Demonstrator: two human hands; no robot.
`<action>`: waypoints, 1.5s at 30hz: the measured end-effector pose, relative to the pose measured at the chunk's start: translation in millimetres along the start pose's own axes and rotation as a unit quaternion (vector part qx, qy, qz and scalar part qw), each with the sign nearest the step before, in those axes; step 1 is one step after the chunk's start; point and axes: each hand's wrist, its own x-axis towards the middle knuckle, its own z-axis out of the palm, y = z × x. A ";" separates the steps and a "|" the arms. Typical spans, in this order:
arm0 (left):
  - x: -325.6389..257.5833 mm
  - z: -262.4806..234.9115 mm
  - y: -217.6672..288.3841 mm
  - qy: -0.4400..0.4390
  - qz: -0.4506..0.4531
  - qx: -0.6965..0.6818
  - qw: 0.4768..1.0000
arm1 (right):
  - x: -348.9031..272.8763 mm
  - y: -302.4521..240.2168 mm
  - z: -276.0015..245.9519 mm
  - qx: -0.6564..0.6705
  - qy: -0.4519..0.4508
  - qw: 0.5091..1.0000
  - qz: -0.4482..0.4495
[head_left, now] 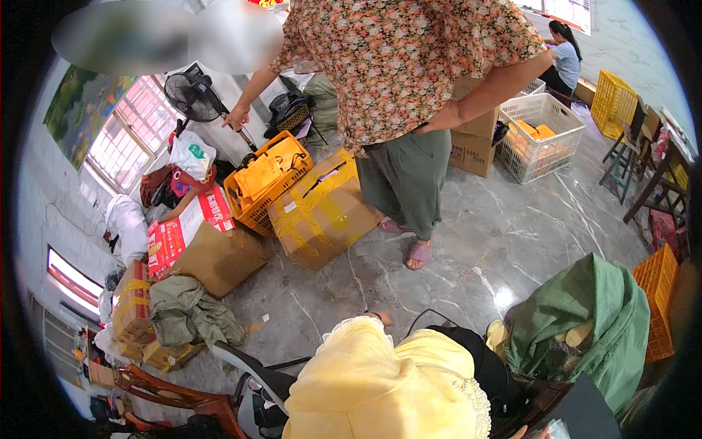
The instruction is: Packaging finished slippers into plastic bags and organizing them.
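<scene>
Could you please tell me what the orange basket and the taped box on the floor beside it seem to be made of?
The orange basket looks like moulded plastic: an open lattice wall with a slight sheen. The taped box beside it looks like brown corrugated cardboard, matte, wrapped in glossy yellowish packing tape that catches the light.

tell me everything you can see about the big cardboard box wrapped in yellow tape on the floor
The cardboard box is large, brown and flat-sided, crossed by wide bands of yellow tape, with small white labels on top. It looks closed and lies tilted on the grey marble-look floor. Its upper left edge sits against an orange plastic basket, and a standing person's sandalled foot is beside its right corner.
</scene>
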 end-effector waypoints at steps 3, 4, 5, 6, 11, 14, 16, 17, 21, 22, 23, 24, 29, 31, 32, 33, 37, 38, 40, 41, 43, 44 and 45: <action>32.2 36.0 -65.8 -0.066 -0.108 -0.147 0.981 | 5.8 -0.1 3.7 0.048 0.012 0.999 0.015; 34.6 28.0 -55.3 -0.067 -0.100 -0.141 0.983 | 4.0 -0.1 6.3 0.040 0.026 0.999 0.015; 36.2 19.2 -43.9 -0.053 -0.062 -0.100 0.992 | 2.1 -0.1 8.3 0.034 0.041 0.998 0.015; 34.4 5.6 -26.0 -0.034 -0.027 -0.061 0.997 | 0.9 0.6 8.9 0.034 0.046 0.998 0.020; 6.1 -49.1 58.9 0.025 0.103 0.091 0.990 | -0.2 -3.4 -1.5 0.029 0.023 0.999 0.027; -9.3 -63.6 94.0 0.102 0.165 0.041 0.980 | -2.5 -0.8 -7.7 0.047 0.016 0.998 0.031; -2.4 -67.5 105.7 0.125 0.225 0.071 0.964 | -2.5 -1.9 -9.5 0.050 0.010 0.998 0.041; -0.9 -64.1 109.5 0.125 0.226 0.079 0.963 | -2.3 -2.4 -10.8 0.050 0.000 0.998 0.045; 1.9 -57.0 104.4 0.113 0.238 0.122 0.957 | -0.1 -10.9 -11.0 0.037 -0.008 0.998 0.051; 10.2 -51.0 91.6 0.088 0.207 0.101 0.969 | 0.3 -11.1 -10.8 0.041 -0.006 0.998 0.052; 23.2 -42.1 75.4 0.113 0.222 0.120 0.961 | -0.1 -10.1 -11.1 0.036 -0.007 0.998 0.048; 12.9 -52.1 78.9 0.038 0.185 0.114 0.975 | -0.7 -10.0 -7.7 0.027 -0.004 0.998 0.049; 40.5 -59.8 41.1 0.023 0.160 0.157 0.974 | 3.8 -18.3 -20.2 0.015 -0.020 0.996 0.081; 53.5 -51.3 28.0 0.016 0.192 0.176 0.965 | 1.7 -13.4 -22.9 0.036 -0.031 0.996 0.071; 60.4 -42.7 23.1 0.007 0.206 0.183 0.961 | 1.0 -12.1 -23.1 0.041 -0.023 0.996 0.078; 64.6 -38.1 15.9 -0.004 0.220 0.190 0.957 | 0.1 -9.6 -23.3 0.034 -0.036 0.995 0.083; 51.9 -54.9 54.6 0.002 0.157 0.051 0.986 | -9.5 -4.7 -12.9 0.016 -0.040 0.994 0.099; 51.0 -59.8 61.8 0.008 0.156 0.051 0.986 | -7.1 -5.4 -15.5 0.022 -0.038 0.994 0.097; 51.7 -61.8 75.1 -0.002 0.157 0.059 0.986 | -1.1 -8.3 -16.8 0.017 -0.062 0.994 0.093; 50.6 -61.0 79.0 0.006 0.193 0.023 0.981 | 1.4 -9.5 -16.7 0.018 -0.059 0.994 0.088; 58.7 -63.6 93.8 0.014 0.242 0.101 0.965 | 0.4 -9.8 -18.5 0.022 -0.049 0.994 0.094; 62.5 -65.1 100.8 0.020 0.284 0.176 0.942 | 0.2 -9.3 -19.5 0.024 -0.044 0.994 0.097; 62.1 -64.5 105.3 0.020 0.287 0.177 0.941 | 0.2 -9.6 -19.7 0.023 -0.041 0.994 0.099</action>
